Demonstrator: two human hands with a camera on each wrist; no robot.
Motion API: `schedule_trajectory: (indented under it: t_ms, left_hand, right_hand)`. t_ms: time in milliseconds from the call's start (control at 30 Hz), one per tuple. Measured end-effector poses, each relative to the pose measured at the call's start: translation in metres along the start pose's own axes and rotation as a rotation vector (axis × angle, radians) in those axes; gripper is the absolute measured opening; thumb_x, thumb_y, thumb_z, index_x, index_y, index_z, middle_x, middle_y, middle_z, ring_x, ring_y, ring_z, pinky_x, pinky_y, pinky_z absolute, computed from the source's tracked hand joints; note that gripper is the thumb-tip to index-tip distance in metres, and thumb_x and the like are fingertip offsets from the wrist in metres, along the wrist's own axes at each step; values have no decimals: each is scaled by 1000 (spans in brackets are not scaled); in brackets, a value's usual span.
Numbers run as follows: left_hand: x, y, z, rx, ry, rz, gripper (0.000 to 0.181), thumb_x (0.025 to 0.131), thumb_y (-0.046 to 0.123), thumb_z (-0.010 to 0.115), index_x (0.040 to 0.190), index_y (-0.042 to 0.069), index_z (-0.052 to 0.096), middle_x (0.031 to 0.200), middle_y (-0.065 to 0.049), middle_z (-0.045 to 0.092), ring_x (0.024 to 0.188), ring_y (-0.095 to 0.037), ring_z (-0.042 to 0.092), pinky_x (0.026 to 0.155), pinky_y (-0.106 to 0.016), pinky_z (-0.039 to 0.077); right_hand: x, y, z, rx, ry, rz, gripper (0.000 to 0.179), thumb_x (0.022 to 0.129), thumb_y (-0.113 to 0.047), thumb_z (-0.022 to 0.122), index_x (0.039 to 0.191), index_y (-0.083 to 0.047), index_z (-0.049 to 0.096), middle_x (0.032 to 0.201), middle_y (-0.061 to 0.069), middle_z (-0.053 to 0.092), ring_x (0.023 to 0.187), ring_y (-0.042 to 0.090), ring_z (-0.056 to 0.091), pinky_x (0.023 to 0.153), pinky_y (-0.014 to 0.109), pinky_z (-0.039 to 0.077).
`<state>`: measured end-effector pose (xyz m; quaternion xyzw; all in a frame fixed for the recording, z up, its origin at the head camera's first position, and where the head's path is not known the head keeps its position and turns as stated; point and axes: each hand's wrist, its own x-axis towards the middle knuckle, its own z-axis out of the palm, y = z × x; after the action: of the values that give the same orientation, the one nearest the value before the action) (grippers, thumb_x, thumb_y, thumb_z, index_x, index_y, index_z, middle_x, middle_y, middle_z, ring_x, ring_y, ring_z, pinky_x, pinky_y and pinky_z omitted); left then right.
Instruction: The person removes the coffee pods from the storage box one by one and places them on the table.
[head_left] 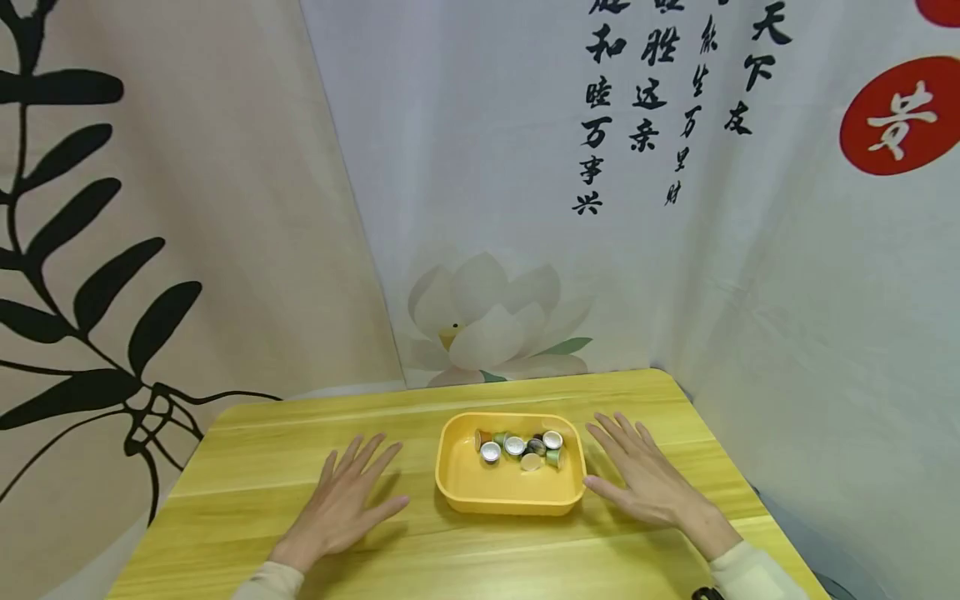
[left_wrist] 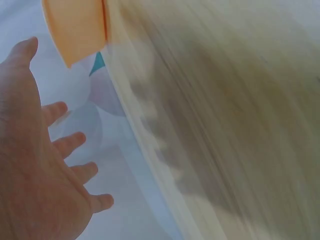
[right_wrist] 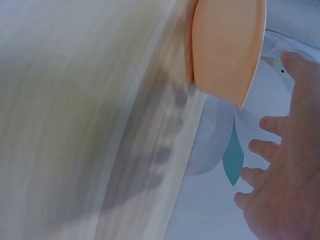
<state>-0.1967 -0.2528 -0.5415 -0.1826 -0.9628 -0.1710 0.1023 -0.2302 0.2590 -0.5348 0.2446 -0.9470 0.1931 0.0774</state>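
Note:
A shallow yellow tray (head_left: pixel 480 492) sits on the wooden table, with several small coffee capsules (head_left: pixel 514 446) gathered toward its back right; some show silver lids, others green, brown or dark sides. To the left of the tray, my left hand (head_left: pixel 341 504) is held with fingers spread, touching nothing. My right hand (head_left: pixel 648 479) is spread the same way just beyond the tray's right side, its thumb close to the rim. Each wrist view shows the tray's outer wall (left_wrist: pixel 77 30) near the thumb, and shadows of the fingers fall on the wood.
The yellow wood-grain table (head_left: pixel 315 417) reaches back to hanging cloths. One cloth (head_left: pixel 480 167) bears dark writing and a pale lotus; another at the left carries a black leaf print (head_left: pixel 97 287). A dark band (head_left: pixel 707 593) is at the right wrist.

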Motion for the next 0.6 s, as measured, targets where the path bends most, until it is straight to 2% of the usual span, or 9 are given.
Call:
schedule_trajectory:
  t_ms: [67,133,200,267,333,433,533,600]
  left_hand:
    - [2,4,0,-3,-1,3,82,106,63,71,172,22,48,181,-20,41,168,-57,33,128,-91,20]
    - [5,6,1,1,-3,4,82,106,63,70,173,22,48,181,-19,41,168,-57,33,128,-90,20]
    - [7,9,1,2,-5,8,81,106,63,71,173,23,47,181,-19,41,168,-57,33,129,-90,21]
    - [10,12,2,-8,-13,10,82,106,62,71,173,24,46,182,-19,40,168,-56,33,129,-89,20]
    - [12,14,3,-18,-22,12,82,106,62,71,174,25,45,183,-18,39,169,-56,32,130,-89,20]
    - [17,18,4,-38,-34,18,81,106,61,72,174,25,45,183,-18,38,169,-56,31,131,-88,18]
    - [21,22,5,-52,-42,27,81,107,62,71,174,25,45,183,-18,38,170,-55,31,132,-87,18]
    - [24,24,6,-56,-48,33,81,107,64,69,174,26,45,183,-17,38,170,-54,30,133,-86,17]
  right_hand:
    - [1,-3,1,0,0,-5,87,110,-60,66,178,-16,35,187,10,31,175,48,22,147,47,-6]
    - [3,-6,2,-2,-6,-10,89,109,-61,66,178,-14,34,188,10,29,175,47,22,142,32,-17]
    - [4,-8,3,-6,-9,-17,90,109,-61,66,178,-12,34,188,11,29,175,47,22,137,25,-20]
    - [4,-10,5,-9,-12,-19,91,108,-61,67,177,-11,35,188,11,29,175,46,23,144,37,-14]
    - [5,-12,6,-13,-18,-16,91,108,-61,67,177,-11,36,188,10,29,175,45,23,147,54,-1]
    - [7,-14,9,-13,-33,-11,92,108,-63,66,177,-11,35,188,8,27,176,43,22,141,71,16]
    - [9,-15,12,-7,-38,-16,91,109,-63,65,177,-10,36,188,8,27,176,43,21,140,71,16]
    - [9,-16,13,2,-28,-25,90,109,-61,66,176,-9,37,188,9,28,175,44,23,144,64,9]
